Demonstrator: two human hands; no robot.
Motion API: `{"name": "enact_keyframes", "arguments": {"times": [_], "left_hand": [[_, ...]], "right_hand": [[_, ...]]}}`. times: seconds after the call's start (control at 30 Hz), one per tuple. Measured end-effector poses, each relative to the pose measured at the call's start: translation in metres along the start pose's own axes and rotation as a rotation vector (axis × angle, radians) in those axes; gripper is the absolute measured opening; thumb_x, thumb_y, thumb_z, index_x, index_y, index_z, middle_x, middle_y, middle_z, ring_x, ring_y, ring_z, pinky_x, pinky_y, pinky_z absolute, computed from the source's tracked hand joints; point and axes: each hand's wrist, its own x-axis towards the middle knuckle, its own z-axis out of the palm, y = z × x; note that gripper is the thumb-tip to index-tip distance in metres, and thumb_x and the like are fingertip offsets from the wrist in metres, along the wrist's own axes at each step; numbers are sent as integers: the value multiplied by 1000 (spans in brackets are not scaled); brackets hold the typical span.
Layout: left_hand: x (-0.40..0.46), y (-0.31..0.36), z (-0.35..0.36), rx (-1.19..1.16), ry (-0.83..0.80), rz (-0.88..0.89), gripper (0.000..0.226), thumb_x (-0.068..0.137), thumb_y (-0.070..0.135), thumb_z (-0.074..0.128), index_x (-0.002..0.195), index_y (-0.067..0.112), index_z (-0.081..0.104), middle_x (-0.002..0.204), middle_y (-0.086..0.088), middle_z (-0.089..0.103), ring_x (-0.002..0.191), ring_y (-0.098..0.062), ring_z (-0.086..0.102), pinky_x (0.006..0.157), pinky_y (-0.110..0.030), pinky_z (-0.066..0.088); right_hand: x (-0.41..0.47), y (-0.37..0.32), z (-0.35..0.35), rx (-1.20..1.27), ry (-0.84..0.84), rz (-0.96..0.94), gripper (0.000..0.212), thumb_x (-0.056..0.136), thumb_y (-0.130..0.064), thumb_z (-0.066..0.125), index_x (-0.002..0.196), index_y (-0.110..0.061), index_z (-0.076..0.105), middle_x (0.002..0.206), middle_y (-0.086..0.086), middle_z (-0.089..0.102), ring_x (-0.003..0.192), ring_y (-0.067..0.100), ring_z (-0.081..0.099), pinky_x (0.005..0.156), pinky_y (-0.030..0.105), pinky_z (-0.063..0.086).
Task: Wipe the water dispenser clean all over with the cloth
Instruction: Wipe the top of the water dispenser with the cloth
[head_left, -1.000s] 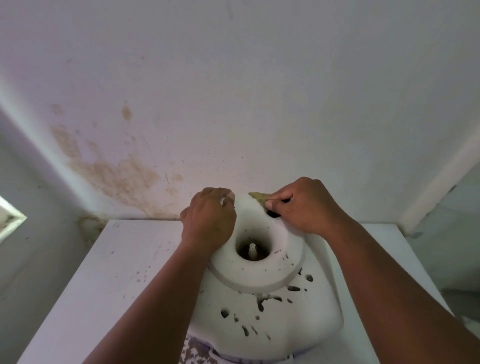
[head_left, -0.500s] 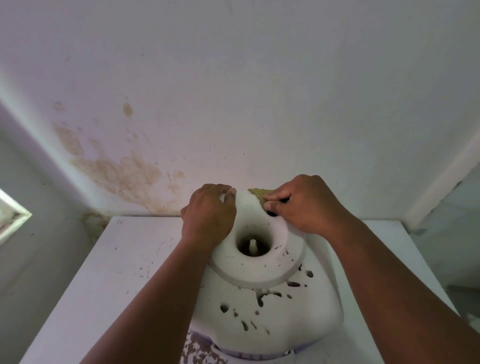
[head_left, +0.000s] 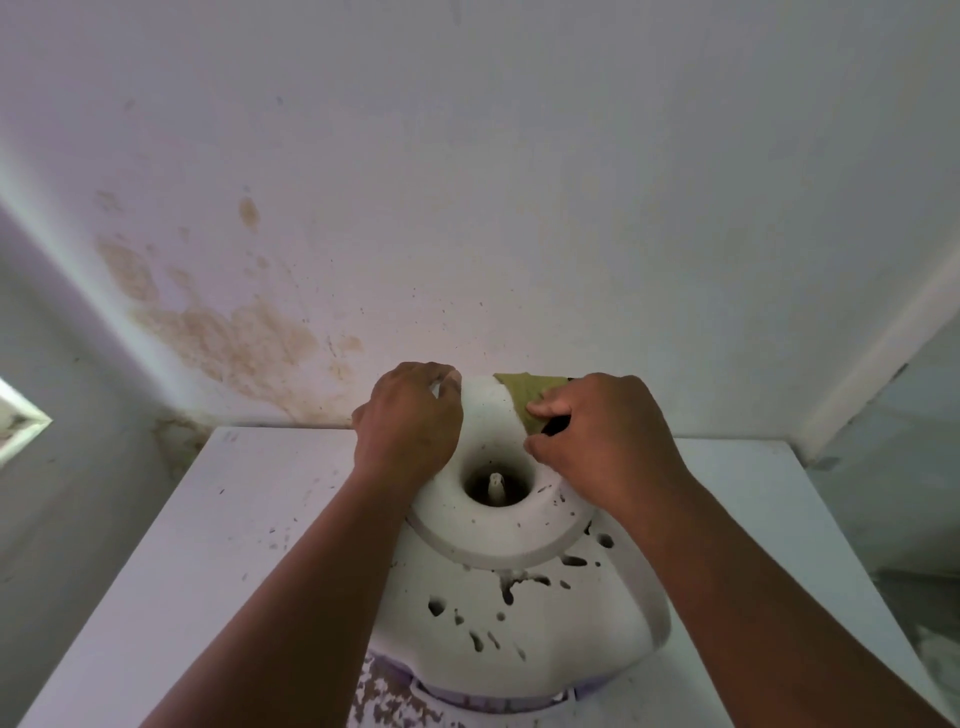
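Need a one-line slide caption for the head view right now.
Right hand wipes dispenser rim with olive cloth; left hand steadies it.

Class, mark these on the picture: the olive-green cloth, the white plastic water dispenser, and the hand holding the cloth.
Olive-green cloth (head_left: 524, 391), head view: exposed fold beyond the fingers.
White plastic water dispenser (head_left: 493, 543), head view: near collar rim.
Right hand (head_left: 605, 434), head view: back of hand.
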Motion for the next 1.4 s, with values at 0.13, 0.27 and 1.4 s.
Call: {"name": "enact_keyframes", "arguments": {"times": [0.13, 0.27, 1.4], "left_hand": [[0, -1, 1, 30, -1, 15, 37, 104, 50, 40, 126, 36, 67, 134, 13, 62, 126, -17, 54, 108, -48, 37], [2, -1, 1, 10, -4, 4, 37, 103, 50, 40, 125, 37, 67, 133, 13, 63, 126, -17, 54, 110, -52, 40], [-5, 5, -4, 34, -91, 67, 56, 89, 74, 55, 134, 41, 63, 142, 16, 58, 136, -13, 49, 117, -53, 34]], "right_hand": [[14, -20, 1, -94, -57, 30, 43, 76, -41, 88, 116, -31, 76, 113, -7, 75, 104, 19, 66, 99, 41, 50], [13, -18, 0, -103, -53, 45, 39, 78, -29, 87, 114, -32, 76, 113, -8, 75, 102, 18, 66, 98, 38, 52], [32, 49, -12, 153, -138, -88, 16, 89, -40, 76, 104, -39, 79, 103, -34, 64, 72, -28, 50, 68, -9, 34]]}}
